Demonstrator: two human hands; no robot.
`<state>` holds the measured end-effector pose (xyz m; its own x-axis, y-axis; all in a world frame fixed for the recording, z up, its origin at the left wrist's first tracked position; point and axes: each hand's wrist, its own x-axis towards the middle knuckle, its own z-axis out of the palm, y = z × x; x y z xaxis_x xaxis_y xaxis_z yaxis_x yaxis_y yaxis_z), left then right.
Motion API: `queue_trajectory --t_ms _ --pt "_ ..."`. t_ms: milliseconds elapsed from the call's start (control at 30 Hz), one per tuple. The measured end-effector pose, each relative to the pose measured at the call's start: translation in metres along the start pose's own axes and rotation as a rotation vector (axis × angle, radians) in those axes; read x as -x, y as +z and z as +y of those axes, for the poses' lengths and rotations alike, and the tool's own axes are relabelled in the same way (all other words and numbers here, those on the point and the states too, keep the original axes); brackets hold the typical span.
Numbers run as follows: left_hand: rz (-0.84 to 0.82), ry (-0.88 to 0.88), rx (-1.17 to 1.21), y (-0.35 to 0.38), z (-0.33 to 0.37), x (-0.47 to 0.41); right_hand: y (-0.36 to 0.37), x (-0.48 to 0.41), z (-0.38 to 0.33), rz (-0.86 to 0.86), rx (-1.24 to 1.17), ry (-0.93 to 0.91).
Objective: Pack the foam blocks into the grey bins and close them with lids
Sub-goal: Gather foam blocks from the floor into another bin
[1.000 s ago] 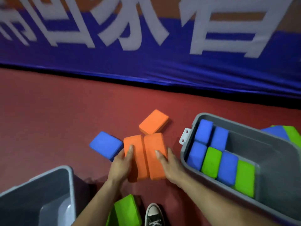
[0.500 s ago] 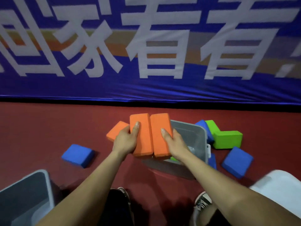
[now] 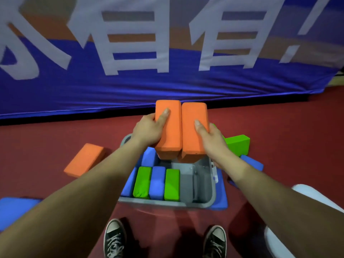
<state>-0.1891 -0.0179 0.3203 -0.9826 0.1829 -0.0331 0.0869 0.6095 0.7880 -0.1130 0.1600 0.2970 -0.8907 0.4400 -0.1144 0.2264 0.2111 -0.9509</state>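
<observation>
Above the grey bin (image 3: 167,204), the left hand (image 3: 147,130) is gripping the left orange block (image 3: 170,140) and the right hand (image 3: 212,138) is gripping the right orange block (image 3: 192,140), with the two blocks touching side by side. Inside the bin, the packed blocks (image 3: 157,183), green and blue, are standing in a row. On the floor (image 3: 46,146), a loose orange block (image 3: 83,160) is lying at the bin's 9 o'clock and a green block (image 3: 237,145) at its 2 o'clock.
</observation>
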Motion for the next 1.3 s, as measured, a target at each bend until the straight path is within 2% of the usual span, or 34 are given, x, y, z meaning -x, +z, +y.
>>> queue_trajectory --t_ms 133,367,533,667,933,1067,1200,1300 --pt "-0.008 -0.065 0.003 0.043 -0.054 -0.06 0.03 -0.064 0.055 -0.073 -0.044 0.136" --pt "-0.092 -0.197 0.085 0.096 -0.114 -0.114 0.06 -0.123 0.125 -0.114 -0.09 0.217" --pt "-0.144 -0.246 0.055 0.117 -0.14 -0.142 0.072 -0.141 0.152 -0.124 -0.076 0.246" --pt "-0.152 -0.235 -0.069 0.132 -0.165 -0.156 0.088 -0.149 0.173 -0.168 -0.113 0.328" --pt "-0.162 -0.338 -0.189 0.158 -0.243 -0.162 0.135 -0.161 0.218 -0.219 0.155 0.328" --pt "-0.071 -0.315 -0.271 0.176 -0.272 -0.161 0.149 -0.165 0.243 -0.16 0.236 0.322" --pt "0.03 -0.106 -0.458 0.2 -0.292 -0.142 0.159 -0.174 0.267 -0.191 0.277 0.405" --pt "0.03 -0.071 -0.615 0.218 -0.314 -0.152 0.174 -0.19 0.281 -0.209 0.347 0.438"
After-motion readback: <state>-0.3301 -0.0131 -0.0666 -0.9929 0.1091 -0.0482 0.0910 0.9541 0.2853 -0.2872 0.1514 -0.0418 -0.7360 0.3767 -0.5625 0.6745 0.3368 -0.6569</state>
